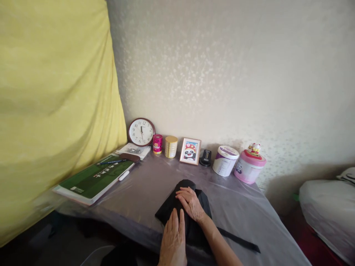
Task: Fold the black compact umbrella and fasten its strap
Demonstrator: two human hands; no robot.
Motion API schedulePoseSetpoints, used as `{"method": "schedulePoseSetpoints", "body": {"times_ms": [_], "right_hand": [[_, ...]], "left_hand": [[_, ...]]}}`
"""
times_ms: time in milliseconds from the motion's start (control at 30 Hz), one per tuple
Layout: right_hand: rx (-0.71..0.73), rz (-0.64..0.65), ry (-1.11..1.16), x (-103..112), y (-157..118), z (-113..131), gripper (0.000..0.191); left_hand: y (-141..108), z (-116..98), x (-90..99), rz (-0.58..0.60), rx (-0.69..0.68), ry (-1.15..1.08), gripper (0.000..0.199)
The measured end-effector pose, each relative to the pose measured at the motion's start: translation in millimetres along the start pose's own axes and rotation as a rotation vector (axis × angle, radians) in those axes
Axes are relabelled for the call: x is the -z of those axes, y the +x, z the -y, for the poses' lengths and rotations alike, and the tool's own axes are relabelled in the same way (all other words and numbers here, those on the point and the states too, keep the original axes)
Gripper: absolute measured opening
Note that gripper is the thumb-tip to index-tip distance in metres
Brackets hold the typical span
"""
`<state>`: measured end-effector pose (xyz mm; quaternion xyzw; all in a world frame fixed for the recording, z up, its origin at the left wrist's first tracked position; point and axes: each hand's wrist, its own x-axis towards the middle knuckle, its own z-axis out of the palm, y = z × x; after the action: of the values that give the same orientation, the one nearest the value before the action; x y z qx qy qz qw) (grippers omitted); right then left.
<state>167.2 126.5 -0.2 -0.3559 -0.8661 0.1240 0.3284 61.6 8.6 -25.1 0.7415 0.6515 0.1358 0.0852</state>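
A black cloth item (203,201) lies bunched near the front edge of the grey-covered table (235,207). One black strap (240,240) runs from it to the right. My left hand (174,234) rests flat on the near part of the cloth, its fingers stretched forward. Farther up, my right hand (190,204) lies on top of the cloth, fingers extended toward the left. The two hands are close together, and neither grips the fabric.
Along the wall stand a clock (141,132), a pink can (157,144), a yellow-lidded tin (171,147), a framed panda picture (190,151), a white tub (225,161) and a pink tub (249,167). A green book (97,180) lies left.
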Motion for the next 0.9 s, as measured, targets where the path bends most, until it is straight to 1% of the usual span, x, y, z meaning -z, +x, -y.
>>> {"method": "schedulePoseSetpoints", "body": {"times_ms": [233,333,400,500,567,667,733,800,900], "right_hand": [[-0.104,-0.007,-0.160,-6,35,-39,0.030],[-0.158,-0.027,-0.226,-4,45,-48,0.028],[-0.224,-0.093,-0.257,0,45,-47,0.028],[-0.308,-0.216,-0.295,9,33,-37,0.028],[-0.278,-0.264,-0.268,14,17,-27,0.026],[-0.195,-0.265,-0.169,18,-12,-17,0.023],[-0.205,-0.269,-0.109,21,-29,-17,0.023],[-0.265,-0.297,-0.053,23,-42,-23,0.023],[-0.366,-0.340,0.040,28,-57,-34,0.023]], "left_hand": [[0,-3,15.4,0.120,0.059,-0.017,0.093],[0,-4,18.1,0.137,0.067,0.025,0.097],[1,-5,19.1,0.126,0.073,0.057,0.098],[2,-5,21.6,0.099,0.086,0.101,0.096],[3,-5,24.9,0.085,0.101,0.129,0.096],[3,-7,31.8,0.072,0.121,0.167,0.092],[3,-9,36.3,0.081,0.134,0.185,0.091],[3,-9,38.9,0.120,0.146,0.169,0.091],[4,-5,37.5,0.161,0.149,0.080,0.090]]}}
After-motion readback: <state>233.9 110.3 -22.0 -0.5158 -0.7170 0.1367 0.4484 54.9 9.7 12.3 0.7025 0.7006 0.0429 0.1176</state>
